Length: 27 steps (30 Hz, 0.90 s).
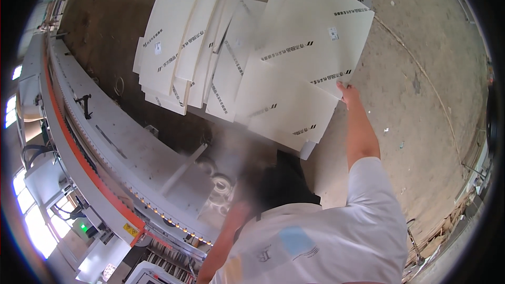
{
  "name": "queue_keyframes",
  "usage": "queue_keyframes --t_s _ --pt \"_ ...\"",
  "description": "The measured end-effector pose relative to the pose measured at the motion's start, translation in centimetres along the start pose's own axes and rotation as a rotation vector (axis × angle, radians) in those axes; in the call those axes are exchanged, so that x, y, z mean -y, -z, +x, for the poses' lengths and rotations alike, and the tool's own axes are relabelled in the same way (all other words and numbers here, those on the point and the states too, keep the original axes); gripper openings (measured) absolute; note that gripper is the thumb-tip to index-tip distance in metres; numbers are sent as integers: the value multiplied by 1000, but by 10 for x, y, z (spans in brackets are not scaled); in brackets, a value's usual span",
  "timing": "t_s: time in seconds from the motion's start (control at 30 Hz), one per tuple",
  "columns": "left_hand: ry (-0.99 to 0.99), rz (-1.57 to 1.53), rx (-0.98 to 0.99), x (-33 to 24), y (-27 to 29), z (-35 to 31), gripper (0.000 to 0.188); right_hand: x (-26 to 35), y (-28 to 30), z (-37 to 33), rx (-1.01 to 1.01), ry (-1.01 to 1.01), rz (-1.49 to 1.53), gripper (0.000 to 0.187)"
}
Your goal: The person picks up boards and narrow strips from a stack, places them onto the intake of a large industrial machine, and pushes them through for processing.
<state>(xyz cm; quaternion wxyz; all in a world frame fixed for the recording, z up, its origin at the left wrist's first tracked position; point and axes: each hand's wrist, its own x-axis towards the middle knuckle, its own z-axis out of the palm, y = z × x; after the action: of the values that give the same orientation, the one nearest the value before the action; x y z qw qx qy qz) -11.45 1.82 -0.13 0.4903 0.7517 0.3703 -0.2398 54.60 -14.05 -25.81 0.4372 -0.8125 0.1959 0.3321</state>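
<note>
My right hand (348,93) is closed on the near right corner of a white panel (321,37) printed with dark diagonal lettering and bearing a small label. This panel lies askew on top of a stack, its corner jutting over another white panel (284,110) beneath. Low in the view, my left hand (243,211) is beside my waist, close to the long machine's edge. Blur smears it and its fingers do not show, so I cannot tell whether it holds anything.
More white panels (173,37) lean and overlap in piles to the left. Along my left side runs a long grey machine (121,131) with an orange-red strip (89,163) and a row of small rollers. Rolls of pale banding (221,185) sit by its near end. Concrete floor (415,110) stretches right.
</note>
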Motion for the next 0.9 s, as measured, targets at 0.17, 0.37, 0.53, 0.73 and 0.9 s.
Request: queue_keyframes --t_s 0.17,0.37,0.53,0.73,0.9 --pt "225 -128 4 -6 7 37 37 -13 17 -37 190 -149 -70 71" --pt "191 -176 -38 0 8 46 39 -119 26 -108 334 -409 15 74" --pt "104 -216 -10 17 -4 32 39 -203 3 -124 -23 -97 873 90" --pt "95 -277 -61 26 -10 22 39 -114 -10 -201 -611 -531 230 90" --pt "-1 -586 -162 14 -4 23 35 -86 8 -250 -574 -466 318 93"
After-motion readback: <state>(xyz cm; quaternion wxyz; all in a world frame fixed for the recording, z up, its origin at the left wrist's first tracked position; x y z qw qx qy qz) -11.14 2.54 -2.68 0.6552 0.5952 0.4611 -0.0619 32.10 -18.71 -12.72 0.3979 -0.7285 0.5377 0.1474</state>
